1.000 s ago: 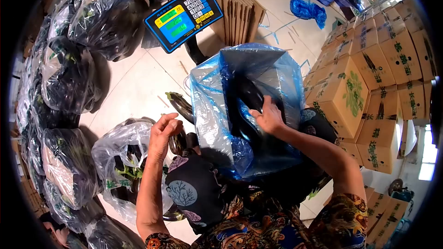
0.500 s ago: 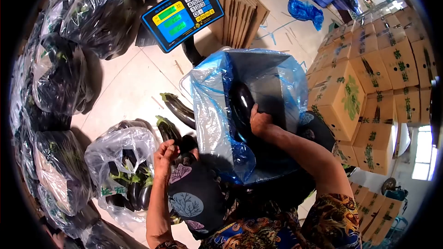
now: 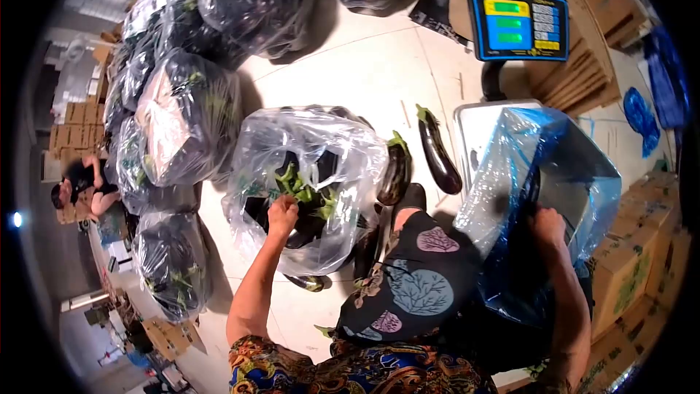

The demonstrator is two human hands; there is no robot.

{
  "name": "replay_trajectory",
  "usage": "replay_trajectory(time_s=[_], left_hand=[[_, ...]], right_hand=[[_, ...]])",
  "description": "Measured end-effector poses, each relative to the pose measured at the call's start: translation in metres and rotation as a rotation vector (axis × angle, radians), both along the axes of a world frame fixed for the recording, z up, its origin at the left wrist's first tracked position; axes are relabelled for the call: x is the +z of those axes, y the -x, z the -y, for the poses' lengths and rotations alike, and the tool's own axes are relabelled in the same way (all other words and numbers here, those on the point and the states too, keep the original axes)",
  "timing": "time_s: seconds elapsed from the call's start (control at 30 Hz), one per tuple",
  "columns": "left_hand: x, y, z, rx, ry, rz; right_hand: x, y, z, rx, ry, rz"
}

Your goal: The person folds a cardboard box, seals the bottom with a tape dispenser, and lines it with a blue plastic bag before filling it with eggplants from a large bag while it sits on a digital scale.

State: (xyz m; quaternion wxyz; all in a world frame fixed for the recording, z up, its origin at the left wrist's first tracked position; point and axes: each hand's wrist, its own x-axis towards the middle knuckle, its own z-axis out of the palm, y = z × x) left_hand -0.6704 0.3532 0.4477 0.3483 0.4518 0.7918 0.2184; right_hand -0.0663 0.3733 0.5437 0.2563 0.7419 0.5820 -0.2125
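Observation:
My left hand (image 3: 283, 214), its fingers curled together, is over the opening of a clear plastic bag (image 3: 255, 142) of eggplants, close to their green stems (image 3: 299, 188). Whether it grips a stem is too small to tell. My right hand (image 3: 547, 226) reaches into a box lined with blue plastic (image 3: 503, 175), its fingers partly hidden in shadow. A dark eggplant shape (image 3: 534, 186) lies just beyond it inside the liner. Two eggplants, one (image 3: 394, 175) beside the bag and another (image 3: 440, 155) nearer the box, lie on the floor.
A scale display (image 3: 519, 23) rises behind the lined box, which sits on the scale's platform (image 3: 469, 120). Full bags of eggplants (image 3: 191, 117) line the left and back. Cartons (image 3: 627, 263) are stacked at right. Another person (image 3: 91, 186) sits far left.
The view has swung left. My left hand has moved from near my knee to over the eggplants in the clear bag. My right hand stays in the lined box, no longer pointing onto the eggplant.

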Motion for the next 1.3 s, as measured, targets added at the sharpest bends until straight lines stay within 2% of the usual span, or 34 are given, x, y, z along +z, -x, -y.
replay_trajectory(time_s=[0.03, 0.07, 0.1, 0.17, 0.2, 0.23, 0.27, 0.3, 0.37, 0.47, 0.6, 0.63, 0.7, 0.73, 0.77, 0.83, 0.97, 1.03, 1.07, 1.1, 1.17, 1.23, 1.3], left_hand=[[-0.004, 0.004, -0.002, -0.083, -0.179, -0.286], [0.004, -0.001, -0.014, -0.106, -0.316, -0.37], [0.017, -0.01, -0.03, -0.111, -0.281, -0.371], [0.018, -0.029, -0.055, -0.142, -0.404, -0.302], [-0.004, -0.03, -0.066, -0.199, -0.4, -0.236], [-0.006, -0.042, -0.075, -0.39, -0.486, -0.486], [-0.005, -0.059, -0.087, -0.431, -0.179, -0.438], [-0.034, -0.071, -0.087, -0.443, -0.227, -0.627], [-0.046, -0.098, -0.092, -0.393, -0.113, -0.812], [-0.054, -0.107, -0.104, -0.233, -0.185, -0.689], [-0.066, -0.094, -0.093, -0.183, -0.329, -0.344], [-0.044, -0.106, -0.085, -0.148, -0.289, -0.242], [-0.06, -0.114, -0.063, 0.324, -0.215, 0.688], [-0.066, -0.108, -0.057, 0.448, -0.051, 0.95], [-0.069, -0.099, -0.046, 0.397, 0.071, 0.928], [-0.058, -0.106, -0.044, 0.394, -0.04, 1.041], [-0.019, -0.111, -0.041, 0.303, -0.076, 1.103], [-0.05, -0.097, -0.036, 0.196, 0.118, 0.878], [-0.061, -0.104, -0.032, 0.143, 0.115, 0.641], [-0.045, -0.119, -0.036, 0.134, 0.094, 0.494], [-0.059, -0.125, -0.043, 0.261, 0.124, 0.485], [-0.078, -0.131, -0.044, 0.185, -0.017, 0.432], [-0.123, -0.12, -0.045, 0.194, -0.092, 0.58]], right_hand=[[0.023, 0.009, -0.004, 0.011, -0.097, -0.068], [0.041, 0.015, -0.005, 0.023, -0.192, -0.136], [0.057, 0.022, -0.007, 0.034, -0.285, -0.203], [0.094, 0.046, -0.02, -0.111, -0.384, -0.516], [0.104, 0.058, -0.024, -0.188, -0.432, -0.672], [0.106, 0.07, -0.026, -0.196, -0.41, -0.732], [0.108, 0.081, -0.028, -0.204, -0.389, -0.79], [0.108, 0.088, -0.03, -0.214, -0.369, -0.848], [0.096, 0.101, -0.032, -0.125, -0.273, -0.866], [0.081, 0.111, -0.033, 0.062, -0.186, -0.828], [0.092, 0.118, -0.035, 0.029, -0.175, -0.875], [0.09, 0.119, -0.036, 0.029, -0.176, -0.881], [0.085, 0.117, -0.039, 0.031, -0.178, -0.884], [0.084, 0.118, -0.04, 0.043, -0.193, -0.891], [0.083, 0.12, -0.04, 0.056, -0.207, -0.898], [0.082, 0.12, -0.038, 0.052, -0.224, -0.889], [0.075, 0.119, -0.035, 0.054, -0.282, -0.897], [0.071, 0.117, -0.029, 0.078, -0.343, -0.912], [0.069, 0.117, -0.028, 0.104, -0.377, -0.918], [0.067, 0.118, -0.027, 0.135, -0.409, -0.926], [0.061, 0.119, -0.024, 0.195, -0.457, -0.908], [0.065, 0.118, -0.023, 0.207, -0.444, -0.872], [0.072, 0.123, -0.025, 0.171, -0.376, -0.833]])
